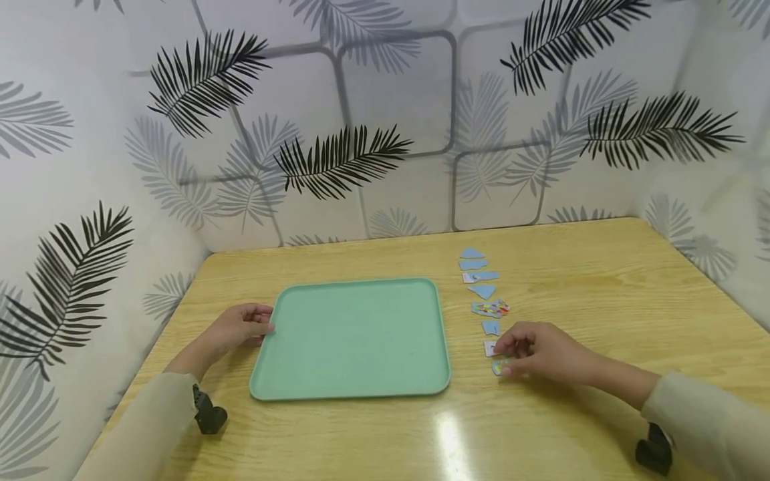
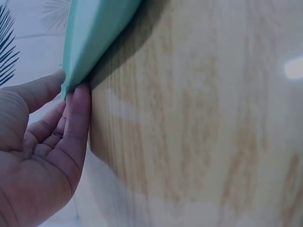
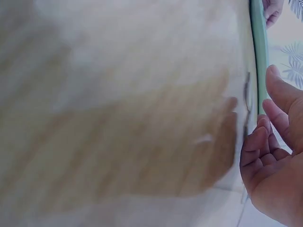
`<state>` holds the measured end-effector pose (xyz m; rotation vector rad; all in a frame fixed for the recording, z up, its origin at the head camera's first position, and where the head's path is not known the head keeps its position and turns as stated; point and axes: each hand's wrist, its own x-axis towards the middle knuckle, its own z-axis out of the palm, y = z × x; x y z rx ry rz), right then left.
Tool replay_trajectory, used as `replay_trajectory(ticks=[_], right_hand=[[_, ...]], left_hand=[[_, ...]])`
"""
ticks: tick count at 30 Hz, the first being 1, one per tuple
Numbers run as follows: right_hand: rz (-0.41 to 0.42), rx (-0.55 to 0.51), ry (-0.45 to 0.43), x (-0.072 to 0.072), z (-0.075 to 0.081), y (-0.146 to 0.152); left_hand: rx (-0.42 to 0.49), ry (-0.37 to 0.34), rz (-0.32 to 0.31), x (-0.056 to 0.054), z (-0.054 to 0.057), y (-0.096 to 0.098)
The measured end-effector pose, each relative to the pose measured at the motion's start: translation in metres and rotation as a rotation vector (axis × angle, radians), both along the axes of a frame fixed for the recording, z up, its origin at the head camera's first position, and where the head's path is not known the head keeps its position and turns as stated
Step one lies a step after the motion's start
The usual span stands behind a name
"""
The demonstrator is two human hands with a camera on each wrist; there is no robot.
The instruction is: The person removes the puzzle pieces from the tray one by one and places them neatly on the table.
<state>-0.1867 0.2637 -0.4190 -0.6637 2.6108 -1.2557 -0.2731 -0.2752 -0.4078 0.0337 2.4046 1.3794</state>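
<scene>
A mint-green tray [image 1: 355,341] lies on the wooden table. At its left rim my left hand [image 1: 243,324] pinches the edge, thumb above and fingers below, as the left wrist view of the hand [image 2: 52,137] shows. My right hand [image 1: 544,354] hovers at the near end of a column of flat puzzle pieces. Its fingertips are by a white piece [image 1: 489,348] and a small colourful piece [image 1: 497,367], both partly hidden. In the right wrist view the thumb and loosely bent fingers of that hand [image 3: 274,156] stand apart, with nothing seen between them.
Farther up the column lie several light-blue pieces, among them a triangular one [image 1: 483,290], and a multicoloured piece [image 1: 490,308]. The wooden table [image 1: 337,437] meets a leaf-patterned wall [image 1: 397,194] at the back. A dark wrist camera [image 1: 209,413] sits on the left sleeve.
</scene>
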Motion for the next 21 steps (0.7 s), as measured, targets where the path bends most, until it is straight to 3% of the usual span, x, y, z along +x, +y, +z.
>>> replay_trajectory(ticks=[12,16,21], right_hand=[[0.046,0.038,-0.009,-0.024,0.022,0.008],[0.040,0.030,0.025,-0.030,0.032,0.008],[0.008,0.063,0.142,-0.040,0.042,0.006]], left_hand=[[-0.119,0.012,0.058,0.008,0.013,0.010],[-0.217,0.085,0.050,0.011,0.019,0.016],[-0.355,0.216,0.001,0.014,0.034,0.033]])
